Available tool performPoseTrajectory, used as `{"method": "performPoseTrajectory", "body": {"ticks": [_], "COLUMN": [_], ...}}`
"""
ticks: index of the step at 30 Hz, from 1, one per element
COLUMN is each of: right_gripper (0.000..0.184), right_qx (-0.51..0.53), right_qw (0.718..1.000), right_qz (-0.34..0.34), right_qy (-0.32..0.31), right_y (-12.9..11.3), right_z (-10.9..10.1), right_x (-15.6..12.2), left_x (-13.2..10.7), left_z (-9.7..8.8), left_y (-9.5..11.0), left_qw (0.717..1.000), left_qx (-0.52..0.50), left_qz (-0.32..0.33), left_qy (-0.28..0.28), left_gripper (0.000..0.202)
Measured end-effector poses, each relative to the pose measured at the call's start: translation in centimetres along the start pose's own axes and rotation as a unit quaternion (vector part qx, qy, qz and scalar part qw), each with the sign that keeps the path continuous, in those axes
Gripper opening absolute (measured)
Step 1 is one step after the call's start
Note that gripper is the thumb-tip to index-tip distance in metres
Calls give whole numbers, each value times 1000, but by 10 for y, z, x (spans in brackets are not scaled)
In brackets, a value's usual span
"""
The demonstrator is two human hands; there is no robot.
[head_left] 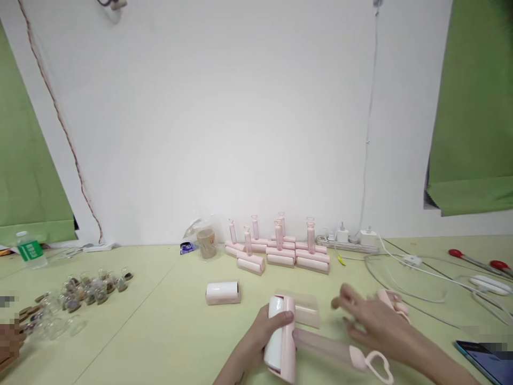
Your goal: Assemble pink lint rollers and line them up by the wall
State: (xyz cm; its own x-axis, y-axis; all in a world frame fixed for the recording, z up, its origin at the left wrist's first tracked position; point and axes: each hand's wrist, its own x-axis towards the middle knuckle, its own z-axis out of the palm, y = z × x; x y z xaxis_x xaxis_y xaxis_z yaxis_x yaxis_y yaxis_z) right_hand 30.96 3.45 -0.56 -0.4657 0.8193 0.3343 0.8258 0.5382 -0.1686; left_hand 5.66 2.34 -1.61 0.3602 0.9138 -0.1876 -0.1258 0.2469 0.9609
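My left hand is wrapped round the white roll of a pink lint roller, thumb on top. Its pink handle with a heart-shaped loop lies to the right on the table. My right hand hovers just above that handle, blurred by motion, fingers spread and holding nothing. A clear plastic cover lies just behind the roller. A pink part sits behind my right hand. A spare white roll lies to the left.
Several finished pink lint rollers stand stacked near the wall. Small glass bottles are at left, a water bottle far left. A power strip, cables, red-handled tools and a phone are at right.
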Motion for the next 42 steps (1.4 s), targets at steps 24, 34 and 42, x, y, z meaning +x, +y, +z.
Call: {"method": "performPoseTrajectory", "body": {"ticks": [24,34,42], "right_gripper": [41,83,65], "right_qx": [-21,-86,-44], "right_qw": [999,988,998], "right_qz": [-22,-47,42], "right_qy": [37,115,3], "right_y": [-52,-68,-85], "right_z": [18,51,54], "right_x": [-25,-35,-17], "left_x": [1,-3,5], "left_z": [35,48,32], "left_y": [-29,-29,-26], "left_qw": [971,978,977], "left_qx": [172,40,103], "left_qz": [146,139,131], "left_qy": [84,149,137], "left_gripper": [28,27,27]}}
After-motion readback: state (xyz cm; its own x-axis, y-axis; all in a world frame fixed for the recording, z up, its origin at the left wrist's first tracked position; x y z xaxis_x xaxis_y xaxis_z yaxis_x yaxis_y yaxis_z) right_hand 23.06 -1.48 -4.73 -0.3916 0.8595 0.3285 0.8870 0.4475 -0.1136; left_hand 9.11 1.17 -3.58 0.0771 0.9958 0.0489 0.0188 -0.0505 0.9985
